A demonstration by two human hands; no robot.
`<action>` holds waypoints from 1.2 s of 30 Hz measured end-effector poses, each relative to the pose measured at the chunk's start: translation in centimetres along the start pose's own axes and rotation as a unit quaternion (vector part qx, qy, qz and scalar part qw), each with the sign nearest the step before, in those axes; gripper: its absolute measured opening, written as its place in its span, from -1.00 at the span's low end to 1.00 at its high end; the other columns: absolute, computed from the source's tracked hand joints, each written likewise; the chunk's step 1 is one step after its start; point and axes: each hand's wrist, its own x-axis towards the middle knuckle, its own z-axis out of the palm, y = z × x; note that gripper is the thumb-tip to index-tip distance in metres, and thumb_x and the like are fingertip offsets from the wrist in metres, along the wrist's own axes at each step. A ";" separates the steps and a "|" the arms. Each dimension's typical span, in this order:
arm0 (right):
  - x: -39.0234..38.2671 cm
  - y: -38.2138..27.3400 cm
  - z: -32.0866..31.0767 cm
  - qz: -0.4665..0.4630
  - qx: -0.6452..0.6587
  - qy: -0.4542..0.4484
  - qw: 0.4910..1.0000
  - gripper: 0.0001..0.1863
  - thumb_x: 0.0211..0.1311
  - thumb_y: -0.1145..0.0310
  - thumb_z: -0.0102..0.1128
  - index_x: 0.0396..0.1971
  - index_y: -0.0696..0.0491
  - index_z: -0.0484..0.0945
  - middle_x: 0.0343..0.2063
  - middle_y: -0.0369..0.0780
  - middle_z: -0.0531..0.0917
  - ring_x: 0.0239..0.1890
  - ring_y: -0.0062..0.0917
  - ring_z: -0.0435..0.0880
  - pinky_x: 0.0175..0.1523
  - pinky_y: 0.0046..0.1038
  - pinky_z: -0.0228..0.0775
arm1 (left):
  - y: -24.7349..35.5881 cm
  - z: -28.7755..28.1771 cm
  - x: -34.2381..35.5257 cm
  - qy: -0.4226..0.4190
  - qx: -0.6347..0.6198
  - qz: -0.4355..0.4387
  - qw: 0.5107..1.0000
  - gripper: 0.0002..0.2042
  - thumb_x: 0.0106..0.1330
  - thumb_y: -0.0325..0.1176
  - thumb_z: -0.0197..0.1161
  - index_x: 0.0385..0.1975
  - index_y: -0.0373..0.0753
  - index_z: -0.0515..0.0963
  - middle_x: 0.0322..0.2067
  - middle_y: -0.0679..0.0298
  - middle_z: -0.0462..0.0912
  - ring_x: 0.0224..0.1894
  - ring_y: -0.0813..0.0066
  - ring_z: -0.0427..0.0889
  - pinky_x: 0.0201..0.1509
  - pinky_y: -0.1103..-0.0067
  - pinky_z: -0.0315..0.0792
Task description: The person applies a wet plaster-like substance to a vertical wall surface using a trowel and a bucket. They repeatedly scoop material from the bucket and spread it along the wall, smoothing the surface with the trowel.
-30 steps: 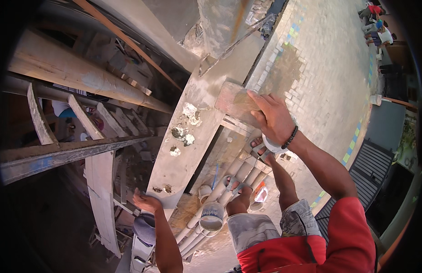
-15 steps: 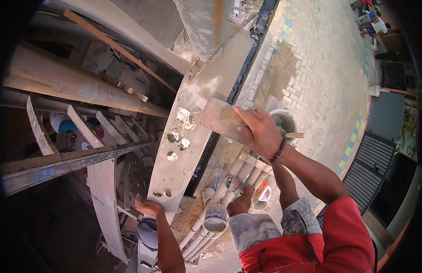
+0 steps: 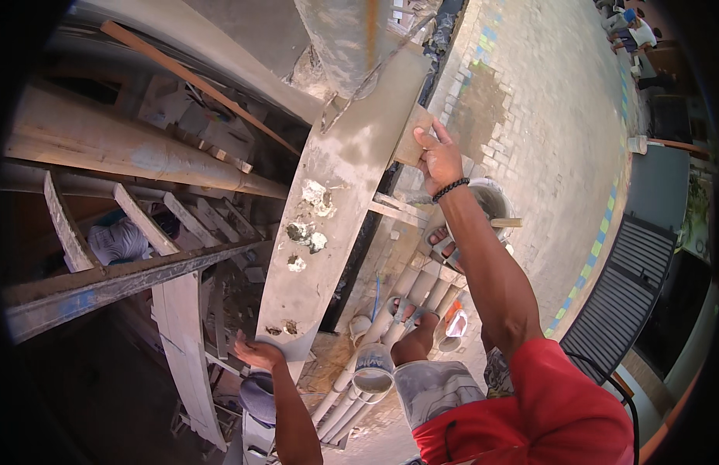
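Note:
My right hand (image 3: 438,161) grips one end of a flat, rectangular wooden board (image 3: 410,139), thumb on its face. The board lies against the right-hand edge of a long, narrow concrete ledge (image 3: 348,186) coated with smooth grey plaster. White lumps and broken hollows (image 3: 317,199) mark the ledge's middle, with smaller dark pits (image 3: 282,328) near its close end. There my left hand (image 3: 259,353) rests beside the ledge's left edge, fingers apart and holding nothing. Its underside and exact contact are hidden.
Below on the left are a wooden ladder-like frame (image 3: 127,271) and a thick round pole (image 3: 127,151). To the right, a mortar bucket (image 3: 491,203) stands on paving. A clear pail (image 3: 372,370) sits by several pipes (image 3: 340,415). A person (image 3: 634,32) is far right.
My right hand and the board have moved away from me, to the ledge's right edge, with the arm stretching out. My left hand stays nearly in place. Another person's sandalled feet now show by the bucket.

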 end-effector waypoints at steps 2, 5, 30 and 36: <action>-3.3 2.2 -0.6 0.068 0.011 -0.008 0.998 -0.32 0.14 0.44 0.16 0.25 0.11 0.08 -0.20 -0.22 0.57 -0.31 -0.55 0.60 -0.26 -0.45 0.50 | 0.3 0.1 0.1 0.004 -0.009 -0.009 1.000 -0.72 0.24 -0.47 -0.19 -0.23 -0.35 0.51 -0.27 0.04 0.53 -0.16 0.10 0.45 -0.05 0.30 0.27; -5.2 3.7 -2.9 0.099 -0.035 0.001 0.995 -0.33 0.14 0.45 0.15 0.24 0.14 0.09 -0.22 -0.21 0.57 -0.32 -0.58 0.58 -0.27 -0.51 0.48 | 0.1 0.0 0.4 -0.006 -0.010 -0.025 1.000 -0.71 0.24 -0.47 -0.20 -0.24 -0.36 0.51 -0.25 0.03 0.54 -0.14 0.09 0.45 -0.03 0.29 0.28; 2.8 -1.2 -5.9 -0.235 -0.095 -0.094 0.963 -0.38 0.08 0.46 0.13 0.18 0.14 0.17 -0.04 -0.07 0.50 -0.06 -0.50 0.51 -0.01 -0.51 0.35 | -0.1 0.2 0.2 -0.011 -0.030 -0.010 0.999 -0.67 0.23 -0.45 -0.22 -0.20 -0.45 0.49 -0.25 -0.06 0.54 -0.18 0.06 0.49 -0.04 0.27 0.32; 5.2 -1.8 -3.6 -0.299 -0.188 -0.135 0.926 -0.41 0.11 0.44 0.11 0.18 0.10 0.19 -0.04 -0.11 0.51 0.01 -0.48 0.46 0.10 -0.50 0.25 | -1.2 0.3 0.3 -0.007 -0.002 -0.008 1.000 -0.69 0.19 -0.46 -0.19 -0.25 -0.43 0.52 -0.24 -0.08 0.54 -0.20 0.02 0.51 -0.08 0.26 0.33</action>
